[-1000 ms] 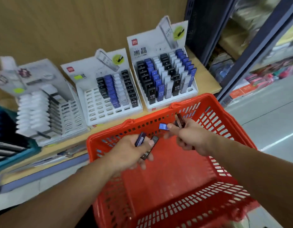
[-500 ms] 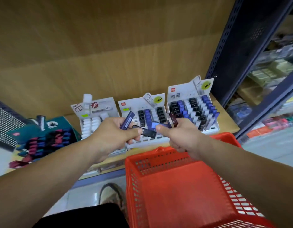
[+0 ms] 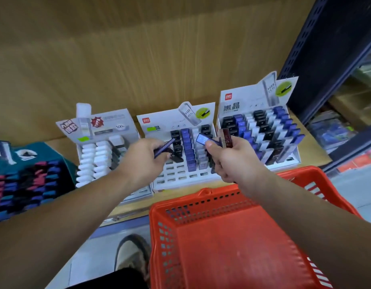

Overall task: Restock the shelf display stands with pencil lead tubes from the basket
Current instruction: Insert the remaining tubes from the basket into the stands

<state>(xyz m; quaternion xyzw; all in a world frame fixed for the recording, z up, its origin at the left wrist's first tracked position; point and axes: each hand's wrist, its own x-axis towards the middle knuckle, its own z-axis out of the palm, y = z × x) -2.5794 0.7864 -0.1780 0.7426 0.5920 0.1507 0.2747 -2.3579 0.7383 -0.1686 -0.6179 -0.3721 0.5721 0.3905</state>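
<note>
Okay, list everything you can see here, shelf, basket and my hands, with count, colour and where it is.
right stand: one, white, shelf right, nearly full of black, blue and white tubes
middle stand: one, white, shelf centre, front slots empty
left stand: one, white-grey, shelf left, white tubes
teal box: one, far left, pink, blue and black items
basket: one, red, in front of the shelf
shoe: one, grey-brown, floor left of basket
left hand: one, over middle stand, holds slim blue tube and black tube
right hand: one, over middle stand's right edge, pinches blue HB tube and dark red tube
</note>
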